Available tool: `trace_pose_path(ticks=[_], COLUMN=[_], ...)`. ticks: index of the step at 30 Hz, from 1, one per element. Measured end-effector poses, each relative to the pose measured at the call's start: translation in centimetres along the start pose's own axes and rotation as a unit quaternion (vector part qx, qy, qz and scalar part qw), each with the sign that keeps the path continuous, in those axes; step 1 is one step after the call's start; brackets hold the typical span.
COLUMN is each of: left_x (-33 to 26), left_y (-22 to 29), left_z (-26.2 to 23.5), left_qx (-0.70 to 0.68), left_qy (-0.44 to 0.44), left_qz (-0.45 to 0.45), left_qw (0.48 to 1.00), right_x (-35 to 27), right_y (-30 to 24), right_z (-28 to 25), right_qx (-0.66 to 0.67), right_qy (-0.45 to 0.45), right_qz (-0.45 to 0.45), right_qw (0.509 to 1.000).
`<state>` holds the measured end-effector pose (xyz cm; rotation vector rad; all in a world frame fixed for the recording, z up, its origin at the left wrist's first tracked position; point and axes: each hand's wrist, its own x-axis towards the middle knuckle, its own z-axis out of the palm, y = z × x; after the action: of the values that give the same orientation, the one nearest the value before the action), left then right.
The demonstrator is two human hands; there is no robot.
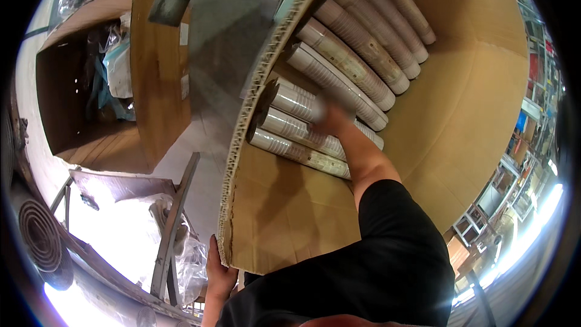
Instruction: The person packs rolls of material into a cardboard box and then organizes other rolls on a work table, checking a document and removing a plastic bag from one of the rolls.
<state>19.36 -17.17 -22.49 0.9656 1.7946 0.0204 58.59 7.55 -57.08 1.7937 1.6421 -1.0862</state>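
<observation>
A large, tall cardboard box [290,224] stands open before me. Inside it lies a slanting row of long tubes [345,69], which look like stacked cups sleeved in clear film. My right hand [333,114] reaches into the box and is at the sleeves nearer me. Motion blur smears its fingers, so their grip does not show. One wrapped sleeve [296,156] lies nearest me, just below my right forearm. At the box's near left corner, my left hand [221,275] is closed around the cardboard edge.
A second open carton [160,79] with plastic bags and wrapping inside stands at the left. Below it are a metal frame [172,230] and crumpled clear plastic [190,260]. A spiral roll [41,233] lies at the far left. Cluttered shelving [478,224] runs along the right.
</observation>
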Motion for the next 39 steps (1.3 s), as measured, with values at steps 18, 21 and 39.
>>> trace_pose_path(ticks=[18,21,39], left_x=[0.6,1.2,1.8], left_y=[4.0,5.1,2.4], left_z=[-0.5,-0.5,0.6], left_qx=[-0.037,-0.026,-0.019], left_qy=[0.029,0.007,0.010], left_qz=[0.005,0.011,-0.020], left_qw=[0.999,1.000,1.000], right_x=[-2.7,-1.1,-2.3], right_y=[-2.9,-3.1,-5.7], right_z=[-5.3,-8.3,-19.8], right_qx=[-0.066,0.037,-0.061], right_qy=[0.138,0.095,0.246], right_qz=[-0.130,-0.075,0.022], right_qw=[0.980,0.992,0.967])
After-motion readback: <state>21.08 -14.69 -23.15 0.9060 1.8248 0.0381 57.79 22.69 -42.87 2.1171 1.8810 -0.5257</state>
